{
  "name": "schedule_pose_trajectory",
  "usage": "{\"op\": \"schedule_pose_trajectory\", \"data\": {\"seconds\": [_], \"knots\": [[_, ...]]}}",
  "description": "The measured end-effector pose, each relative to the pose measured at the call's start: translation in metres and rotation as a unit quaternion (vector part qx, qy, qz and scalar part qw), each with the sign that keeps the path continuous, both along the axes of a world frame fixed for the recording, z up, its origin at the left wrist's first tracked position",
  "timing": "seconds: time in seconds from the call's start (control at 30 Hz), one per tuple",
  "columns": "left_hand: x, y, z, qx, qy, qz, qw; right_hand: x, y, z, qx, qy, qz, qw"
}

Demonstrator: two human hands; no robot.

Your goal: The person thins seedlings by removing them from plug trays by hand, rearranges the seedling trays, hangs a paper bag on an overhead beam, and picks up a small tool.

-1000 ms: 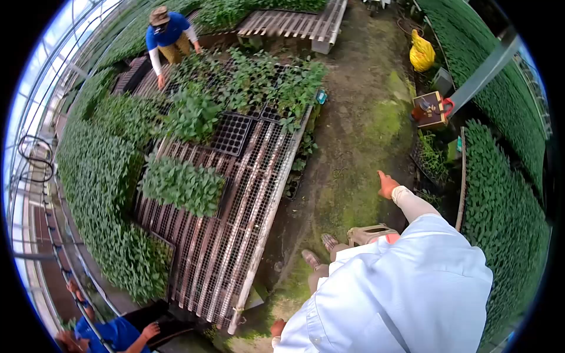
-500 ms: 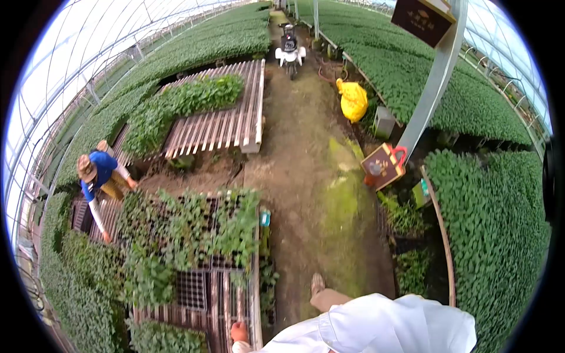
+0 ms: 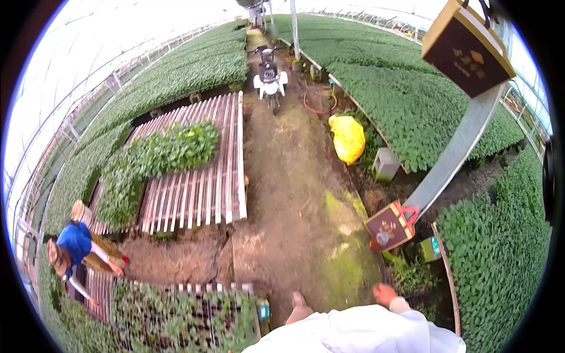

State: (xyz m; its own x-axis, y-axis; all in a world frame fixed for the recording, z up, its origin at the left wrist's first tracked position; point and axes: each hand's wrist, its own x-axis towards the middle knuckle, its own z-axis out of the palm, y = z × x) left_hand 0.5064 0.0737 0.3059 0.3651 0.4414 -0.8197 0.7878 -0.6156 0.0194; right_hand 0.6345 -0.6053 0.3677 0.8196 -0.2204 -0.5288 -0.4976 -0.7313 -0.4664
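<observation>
My right hand [image 3: 385, 294] shows at the lower right, over the edge of the path beside low green plants. Its fingers look curled, and what they hold, if anything, is too small to tell. Just above it, a dark brown bag [image 3: 391, 227] with red handles leans at the foot of a metal post, a reddish-brown bottle [image 3: 375, 244] against its side. My left hand is out of sight below my white sleeve. One shoe [image 3: 298, 299] of mine is on the path.
A co-worker in a blue shirt [image 3: 75, 243] bends over seedling trays [image 3: 176, 312] at the lower left. Slatted benches [image 3: 194, 194] stand left of the dirt path [image 3: 282, 223]. A white three-wheeler [image 3: 270, 85], yellow sack [image 3: 348, 140], grey block [image 3: 386, 164] and hanging box [image 3: 468, 50] are ahead.
The view has turned and tilted up along the path. My left hand, seen over the bench before, has left view, and my right hand has come back into view at the lower right.
</observation>
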Motion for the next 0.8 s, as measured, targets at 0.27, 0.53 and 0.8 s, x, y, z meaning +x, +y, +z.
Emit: {"op": "schedule_pose_trajectory", "data": {"seconds": [0.27, 0.53, 0.8], "knots": [[0.568, -0.067, 0.09, -0.094, -0.385, -0.174, 0.902, 0.118, -0.066, -0.034, -0.076, 0.302, 0.062, 0.948], [0.791, -0.152, 0.043, -0.11, -0.312, -0.182, 0.926, 0.517, -0.115, -0.086, -0.249, 0.251, 0.404, 0.844], [0.938, -0.134, 0.017, -0.045, -0.038, -0.079, 0.995, 1.082, -0.05, 0.098, 0.214, -0.2, -0.035, 0.956]]}}
